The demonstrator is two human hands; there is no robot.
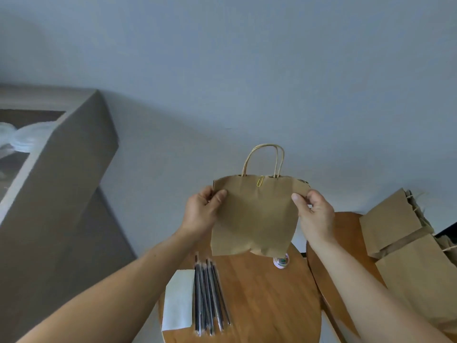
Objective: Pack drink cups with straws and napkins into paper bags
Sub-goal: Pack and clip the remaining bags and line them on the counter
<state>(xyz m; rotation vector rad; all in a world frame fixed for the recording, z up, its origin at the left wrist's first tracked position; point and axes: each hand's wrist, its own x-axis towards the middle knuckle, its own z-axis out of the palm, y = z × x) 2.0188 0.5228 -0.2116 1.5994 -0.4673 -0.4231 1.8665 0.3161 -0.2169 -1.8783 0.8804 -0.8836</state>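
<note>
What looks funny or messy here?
The bag, held by the left hand and right hand, has a yellow clip on its top edge. That is odd, since it may pin the mouth closed. The bag's bottom edge is wrinkled and curled. Nothing looks spilled.

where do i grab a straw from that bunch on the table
Probably best to pinch the rightmost straw near its middle, coming down from above on the right. The straws lie flat, side by side, fanning apart toward the near end, with napkins close along their left and bare table on their right.
</note>
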